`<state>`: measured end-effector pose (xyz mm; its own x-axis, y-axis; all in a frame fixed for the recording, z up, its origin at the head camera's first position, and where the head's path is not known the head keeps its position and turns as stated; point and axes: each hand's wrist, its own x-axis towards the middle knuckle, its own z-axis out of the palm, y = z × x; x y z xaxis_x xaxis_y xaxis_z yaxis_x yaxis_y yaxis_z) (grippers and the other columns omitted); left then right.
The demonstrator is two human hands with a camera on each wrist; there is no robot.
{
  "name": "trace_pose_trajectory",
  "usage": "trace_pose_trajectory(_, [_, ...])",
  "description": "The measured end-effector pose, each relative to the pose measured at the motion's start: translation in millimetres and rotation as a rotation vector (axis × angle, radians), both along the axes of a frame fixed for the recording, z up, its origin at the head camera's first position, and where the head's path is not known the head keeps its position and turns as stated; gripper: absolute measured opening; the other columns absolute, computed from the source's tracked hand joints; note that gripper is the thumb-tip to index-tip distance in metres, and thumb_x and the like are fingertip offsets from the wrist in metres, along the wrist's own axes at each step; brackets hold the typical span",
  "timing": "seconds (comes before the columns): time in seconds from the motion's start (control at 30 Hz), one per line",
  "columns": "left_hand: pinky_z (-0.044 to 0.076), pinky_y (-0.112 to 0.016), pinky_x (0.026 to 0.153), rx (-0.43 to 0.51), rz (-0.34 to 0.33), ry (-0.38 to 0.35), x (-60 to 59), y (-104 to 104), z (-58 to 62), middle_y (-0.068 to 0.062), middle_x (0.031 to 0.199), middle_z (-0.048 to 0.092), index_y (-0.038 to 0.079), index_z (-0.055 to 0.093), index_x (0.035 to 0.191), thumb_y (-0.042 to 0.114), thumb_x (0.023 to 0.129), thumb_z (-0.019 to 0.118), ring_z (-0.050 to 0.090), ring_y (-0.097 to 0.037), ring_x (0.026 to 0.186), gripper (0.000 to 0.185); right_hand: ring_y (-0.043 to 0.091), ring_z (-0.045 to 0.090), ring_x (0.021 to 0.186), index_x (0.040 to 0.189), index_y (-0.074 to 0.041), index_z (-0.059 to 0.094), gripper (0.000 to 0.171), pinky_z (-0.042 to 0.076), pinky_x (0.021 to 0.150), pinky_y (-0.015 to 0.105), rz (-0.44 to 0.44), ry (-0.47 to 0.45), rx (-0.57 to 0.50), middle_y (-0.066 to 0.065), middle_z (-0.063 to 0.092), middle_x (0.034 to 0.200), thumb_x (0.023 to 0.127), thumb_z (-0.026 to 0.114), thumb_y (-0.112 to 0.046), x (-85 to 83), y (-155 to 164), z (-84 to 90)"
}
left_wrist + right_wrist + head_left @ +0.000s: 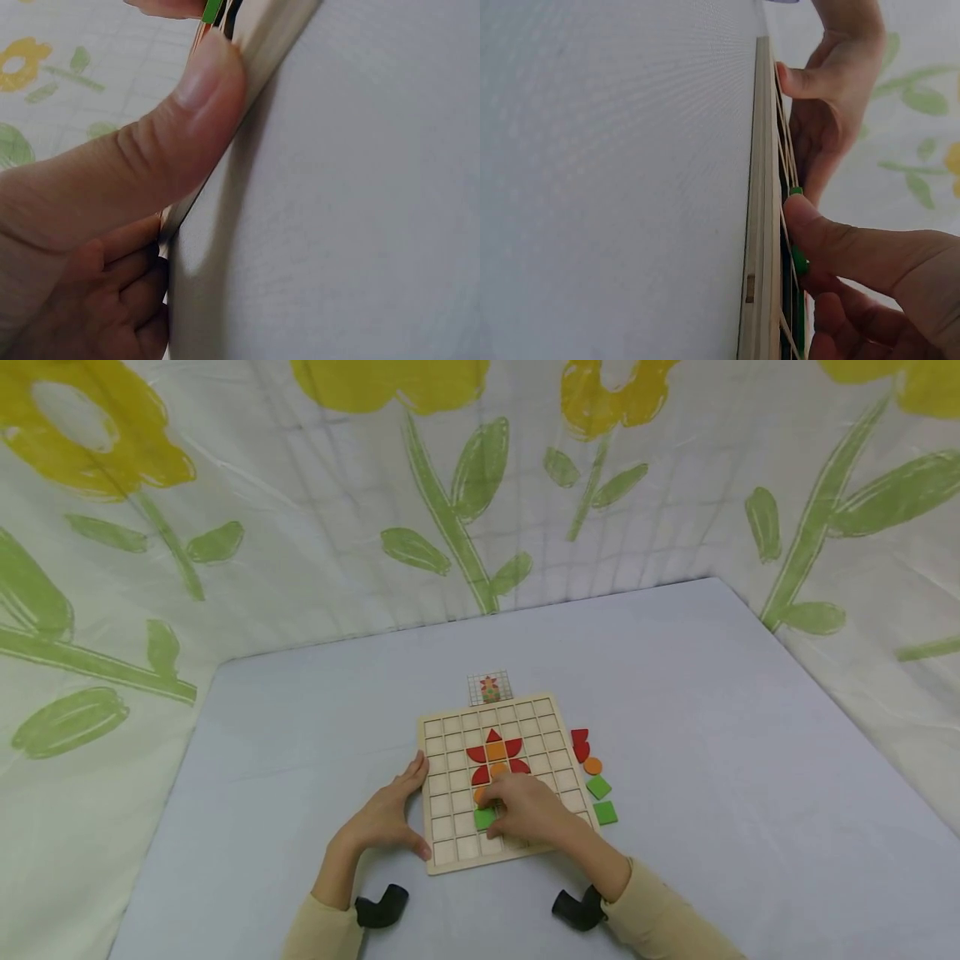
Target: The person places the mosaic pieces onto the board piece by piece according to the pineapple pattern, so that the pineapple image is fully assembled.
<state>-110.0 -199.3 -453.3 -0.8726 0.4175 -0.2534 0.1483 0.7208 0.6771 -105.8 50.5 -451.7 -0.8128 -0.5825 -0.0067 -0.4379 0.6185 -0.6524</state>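
Left hand: I see it bracing the near left edge of the wooden grid board, thumb and fingers clamped on the rim.
Right hand: grip pinching a green square tile.
Tile position: over a near-centre cell, below the red-orange flower pattern.
Advice: I judge it should go in flat, corners aligned, with the board held steady.
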Motion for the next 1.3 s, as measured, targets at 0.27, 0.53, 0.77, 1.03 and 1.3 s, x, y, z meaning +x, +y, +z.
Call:
trace_pose_trajectory(0.27, [0.016, -0.060, 0.113, 0.002, 0.005, -0.007, 0.8, 0, 0.5, -0.018, 0.159, 0.011, -0.003, 0.020, 0.152, 0.018, 0.049, 0.096, 0.016, -0.045, 0.143, 0.129, 0.007, 0.057, 0.080, 0.093, -0.011, 0.076, 0.026, 0.050, 0.069, 0.023, -0.008, 0.006, 0.020, -0.006, 0.070, 0.088, 0.070, 0.087, -0.015, 0.8, -1, 0.1])
trace_pose_trajectory(0.53, [0.017, -0.061, 0.113, 0.006, 0.008, -0.003, 0.8, 0, 0.4, -0.018, 0.159, 0.012, -0.004, 0.021, 0.151, 0.018, 0.048, 0.096, 0.016, -0.046, 0.142, 0.129, 0.008, 0.059, 0.079, 0.092, -0.010, 0.076, 0.024, 0.049, 0.066, 0.022, -0.025, -0.013, 0.015, -0.007, 0.067, 0.086, 0.070, 0.087, -0.014, 1.7, -1, 2.0])
trace_pose_trajectory(0.77, [0.017, -0.061, 0.113, -0.002, 0.003, -0.002, 0.0, 0, -0.8, -0.017, 0.159, 0.012, -0.003, 0.021, 0.151, 0.019, 0.048, 0.096, 0.016, -0.044, 0.143, 0.130, 0.007, 0.057, 0.077, 0.092, -0.010, 0.076, 0.024, 0.048, 0.064, 0.020, -0.023, -0.009, 0.015, -0.006, 0.066, 0.084, 0.071, 0.086, -0.013, 1.9, -1, 1.7])
trace_pose_trajectory(1.03, [0.018, -0.060, 0.113, 0.007, 0.006, 0.005, 0.2, 0, -1.0, -0.018, 0.159, 0.012, -0.004, 0.021, 0.151, 0.019, 0.048, 0.096, 0.016, -0.043, 0.143, 0.130, 0.009, 0.058, 0.083, 0.098, -0.012, 0.076, 0.024, 0.050, 0.073, 0.025, -0.032, -0.077, -0.018, -0.009, 0.068, 0.091, 0.076, 0.083, -0.018, -1.7, 11, 7.0])
trace_pose_trajectory(1.3, [0.018, -0.059, 0.113, 0.000, 0.005, 0.000, 0.3, 0, -1.1, -0.018, 0.159, 0.011, -0.005, 0.021, 0.151, 0.020, 0.048, 0.096, 0.015, -0.043, 0.143, 0.130, 0.011, 0.058, 0.078, 0.098, -0.005, 0.074, 0.020, 0.051, 0.068, 0.026, -0.196, -0.074, -0.112, -0.003, 0.069, 0.089, 0.080, 0.079, -0.011, -19.8, 71, 8.9])
